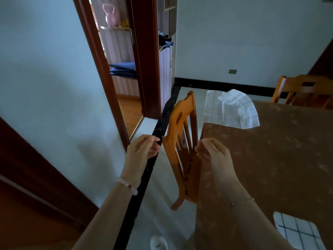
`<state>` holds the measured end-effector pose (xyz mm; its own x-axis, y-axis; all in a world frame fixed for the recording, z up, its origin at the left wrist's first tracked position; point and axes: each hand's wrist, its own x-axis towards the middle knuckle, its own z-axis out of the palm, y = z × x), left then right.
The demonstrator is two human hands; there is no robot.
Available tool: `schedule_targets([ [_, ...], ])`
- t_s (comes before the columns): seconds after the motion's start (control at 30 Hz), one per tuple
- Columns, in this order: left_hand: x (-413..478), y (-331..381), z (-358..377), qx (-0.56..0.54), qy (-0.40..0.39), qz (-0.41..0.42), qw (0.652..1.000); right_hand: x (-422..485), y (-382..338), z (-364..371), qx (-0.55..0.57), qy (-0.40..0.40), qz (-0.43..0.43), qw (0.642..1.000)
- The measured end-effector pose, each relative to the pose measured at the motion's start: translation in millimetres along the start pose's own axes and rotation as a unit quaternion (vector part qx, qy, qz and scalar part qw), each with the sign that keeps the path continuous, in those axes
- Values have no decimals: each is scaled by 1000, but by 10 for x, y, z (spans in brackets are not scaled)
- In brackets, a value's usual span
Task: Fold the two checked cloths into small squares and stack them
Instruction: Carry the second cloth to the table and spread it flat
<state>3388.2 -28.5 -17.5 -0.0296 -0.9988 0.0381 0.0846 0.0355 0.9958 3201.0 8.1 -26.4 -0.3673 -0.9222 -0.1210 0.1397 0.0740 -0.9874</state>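
Both hands are empty: left hand (144,148) and right hand (210,150) loosely curled, fingers drawn together, near the brown mottled desk (288,150) edge. One white checked cloth (232,109) hangs rumpled over the far corner and could slide off; another blue-checked cloth (297,231) lies at the near edge. An orange wooden chair (182,141) obstructs access.

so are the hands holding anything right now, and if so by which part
Nothing is held. The left hand and right hand are loosely curled in the air, clear of both checked cloths: one at the table's far corner, one at the near edge.
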Motion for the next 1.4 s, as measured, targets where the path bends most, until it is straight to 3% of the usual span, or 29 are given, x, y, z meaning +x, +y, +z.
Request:
schedule_targets([
  [0.47, 1881, 18, -148, -35, -22, -41, 998, 1587, -189, 837, -11, 11, -6, 1000],
  [0.93, 3543, -176, -681, -26, -103, -65, 992, 2576, -94, 1979, 19, 102, 10, 995],
  [1.13, 4167, -298, -581, -19, -136, -97, 986, 3076, -45, 2127, 8, 115, 15, 993],
  [1.4, 5173, -484, -212, -16, -117, -108, 987, 4241, -120, 2114, 4, 118, 13, 993],
])
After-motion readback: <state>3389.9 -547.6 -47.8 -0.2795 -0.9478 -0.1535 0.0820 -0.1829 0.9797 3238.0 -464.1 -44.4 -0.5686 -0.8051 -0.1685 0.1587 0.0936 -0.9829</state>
